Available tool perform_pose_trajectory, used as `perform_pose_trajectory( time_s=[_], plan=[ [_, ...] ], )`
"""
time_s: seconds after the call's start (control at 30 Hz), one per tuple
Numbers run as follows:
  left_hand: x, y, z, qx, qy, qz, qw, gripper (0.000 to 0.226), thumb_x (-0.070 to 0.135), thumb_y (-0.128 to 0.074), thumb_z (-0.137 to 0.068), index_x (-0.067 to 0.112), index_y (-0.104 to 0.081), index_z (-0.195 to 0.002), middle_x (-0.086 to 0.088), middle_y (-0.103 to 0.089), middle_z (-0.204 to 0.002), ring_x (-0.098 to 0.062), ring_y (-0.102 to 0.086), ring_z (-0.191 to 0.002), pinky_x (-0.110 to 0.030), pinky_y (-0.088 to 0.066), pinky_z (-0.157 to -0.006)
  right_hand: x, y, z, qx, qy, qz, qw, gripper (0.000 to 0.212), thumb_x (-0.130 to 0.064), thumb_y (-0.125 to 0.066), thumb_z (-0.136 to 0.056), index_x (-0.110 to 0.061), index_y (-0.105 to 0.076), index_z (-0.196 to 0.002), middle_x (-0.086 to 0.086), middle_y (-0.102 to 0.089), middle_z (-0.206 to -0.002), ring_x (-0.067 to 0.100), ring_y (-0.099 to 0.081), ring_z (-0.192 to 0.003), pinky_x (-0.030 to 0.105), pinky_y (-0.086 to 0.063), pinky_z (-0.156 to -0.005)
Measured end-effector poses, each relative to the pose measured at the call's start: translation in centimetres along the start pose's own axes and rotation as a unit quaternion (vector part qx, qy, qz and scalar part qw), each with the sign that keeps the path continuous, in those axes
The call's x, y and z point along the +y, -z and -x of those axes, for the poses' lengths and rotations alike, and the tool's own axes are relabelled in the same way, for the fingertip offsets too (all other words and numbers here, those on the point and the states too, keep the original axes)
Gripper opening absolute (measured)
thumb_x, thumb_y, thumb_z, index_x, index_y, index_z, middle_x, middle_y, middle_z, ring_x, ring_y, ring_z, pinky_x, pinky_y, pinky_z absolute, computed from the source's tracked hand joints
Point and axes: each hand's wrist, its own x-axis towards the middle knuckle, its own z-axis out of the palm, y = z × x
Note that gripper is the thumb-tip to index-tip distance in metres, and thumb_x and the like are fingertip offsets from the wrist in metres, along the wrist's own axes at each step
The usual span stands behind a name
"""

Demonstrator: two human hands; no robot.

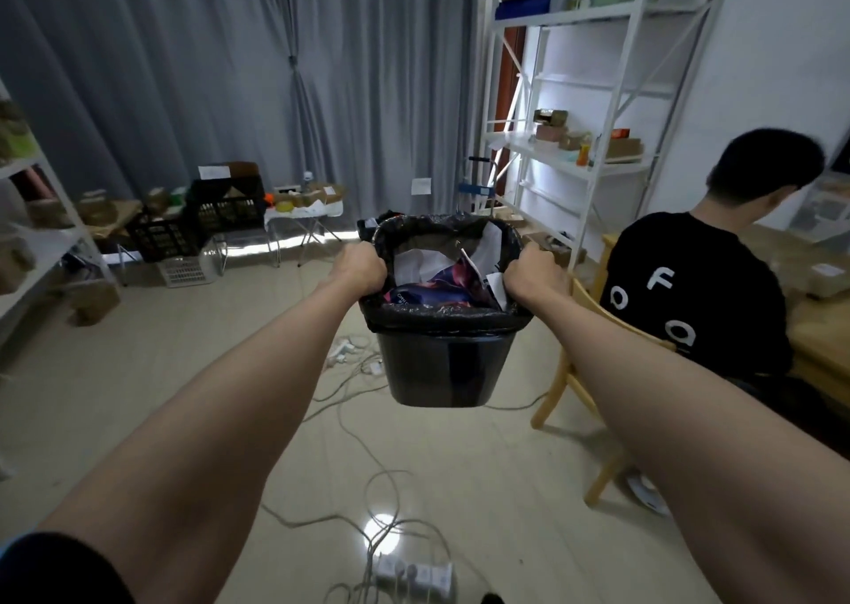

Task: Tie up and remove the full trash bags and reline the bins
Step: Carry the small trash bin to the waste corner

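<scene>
You hold the black bin (440,366) up off the floor at the centre of the frame, both arms stretched out in front of you. Your left hand (360,266) grips the left side of the rim, fingers curled over the edge and over the black trash bag (444,316) that is folded down around it. Your right hand (533,274) grips the right side of the rim the same way, knuckles up, fingers wrapped over the bag's cuff. The bin hangs between your two fists, its base clear of the tiles.

Inside the bag you can see crumpled white paper (416,263) towards the back and a glossy purple-and-blue wrapper (441,283) nearer you (the printing on it is too blurred to read). The bag's mouth is open, not tied.

At the right of the frame a person in a black T-shirt (690,300) sits on a wooden chair (572,396), turned away from you. White metal shelving (575,143) with boxes stands at the upper right, and grey curtains (230,74) fill the upper left and centre. Below the bin, pale cables (368,479) trail across the tiled floor to a white power strip (414,576) at the bottom centre. A black crate (202,221) sits among cardboard boxes at the middle left.
</scene>
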Motion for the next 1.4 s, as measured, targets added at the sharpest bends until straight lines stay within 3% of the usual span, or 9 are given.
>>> perform_pose_trajectory(
  time_s=[0.13, 0.3, 0.47, 0.67, 0.9, 1.07, 1.23, 1.4],
  plan=[
    [2.4, -3.4, -9.7, 0.012, 0.024, 0.002, 1.000, 0.018, 0.016, -0.046, -0.096, 0.004, -0.056, -0.087, -0.018, -0.061, -0.101, -0.030, -0.056, -0.082, -0.035, -0.041, -0.065, -0.1, -3.8, -11.5, 0.004, 0.025, -0.004, 1.000, 0.029, -0.011, -0.044, -0.094, -0.002, -0.053, -0.121, 0.019, -0.060, -0.118, 0.037, -0.059, -0.104, 0.036, -0.042, -0.073],
    [5.9, -5.6, -20.6, 0.035, 0.053, 0.022, 0.998, 0.022, 0.015, -0.046, -0.096, 0.000, -0.061, -0.097, -0.019, -0.061, -0.101, -0.034, -0.062, -0.095, -0.038, -0.049, -0.072, -1.5, -6.5, -24.8, -0.001, 0.040, -0.002, 0.999, 0.035, -0.013, -0.039, -0.094, -0.009, -0.047, -0.128, 0.015, -0.059, -0.116, 0.037, -0.058, -0.104, 0.043, -0.049, -0.080],
    [7.3, -6.8, -30.2, 0.052, 0.067, 0.024, 0.996, 0.018, 0.014, -0.045, -0.096, 0.004, -0.055, -0.085, -0.014, -0.056, -0.089, -0.029, -0.056, -0.079, -0.035, -0.041, -0.063, -3.8, -9.0, -34.9, -0.022, 0.058, -0.021, 0.998, 0.039, -0.010, -0.039, -0.092, -0.007, -0.043, -0.131, 0.016, -0.060, -0.113, 0.038, -0.060, -0.103, 0.055, -0.051, -0.087],
    [7.4, -9.9, -43.3, 0.059, 0.072, 0.025, 0.995, 0.021, 0.016, -0.045, -0.095, 0.004, -0.054, -0.080, -0.014, -0.056, -0.089, -0.030, -0.057, -0.079, -0.035, -0.043, -0.064, -6.1, -14.5, -47.5, -0.038, 0.083, -0.016, 0.996, 0.036, -0.012, -0.041, -0.093, -0.004, -0.048, -0.127, 0.020, -0.056, -0.126, 0.040, -0.057, -0.111, 0.051, -0.050, -0.093],
    [5.1, -15.3, -63.1, 0.053, 0.079, 0.014, 0.995, 0.018, 0.016, -0.047, -0.092, 0.007, -0.053, -0.078, -0.014, -0.055, -0.087, -0.033, -0.057, -0.082, -0.036, -0.045, -0.068, -10.2, -25.2, -65.6, -0.051, 0.102, -0.016, 0.993, 0.032, -0.014, -0.044, -0.090, -0.003, -0.052, -0.119, 0.019, -0.060, -0.119, 0.039, -0.059, -0.106, 0.049, -0.051, -0.090],
    [4.7, -17.0, -78.0, 0.056, 0.075, 0.013, 0.996, 0.029, 0.016, -0.045, -0.094, 0.013, -0.044, -0.065, -0.011, -0.053, -0.078, -0.025, -0.050, -0.068, -0.034, -0.038, -0.063, -14.2, -31.7, -78.7, -0.043, 0.097, -0.021, 0.994, 0.032, -0.013, -0.041, -0.093, -0.007, -0.047, -0.123, 0.019, -0.058, -0.121, 0.039, -0.058, -0.107, 0.050, -0.050, -0.090],
    [6.7, -18.9, -89.7, 0.042, 0.068, -0.004, 0.997, 0.018, 0.017, -0.044, -0.097, 0.006, -0.053, -0.086, -0.016, -0.055, -0.089, -0.032, -0.053, -0.083, -0.038, -0.044, -0.071, -16.2, -35.5, -89.5, -0.042, 0.075, -0.019, 0.996, 0.034, -0.014, -0.040, -0.094, -0.007, -0.046, -0.126, 0.019, -0.055, -0.127, 0.040, -0.056, -0.112, 0.049, -0.048, -0.090],
    [7.9, -21.4, -101.6, 0.034, 0.066, 0.010, 0.997, 0.023, 0.014, -0.042, -0.097, 0.000, -0.059, -0.095, -0.024, -0.064, -0.104, -0.039, -0.059, -0.097, -0.037, -0.042, -0.073, -18.7, -39.0, -101.2, -0.047, 0.075, -0.018, 0.996, 0.033, -0.015, -0.038, -0.094, -0.008, -0.046, -0.125, 0.019, -0.058, -0.124, 0.040, -0.056, -0.113, 0.045, -0.045, -0.089]
  ],
)
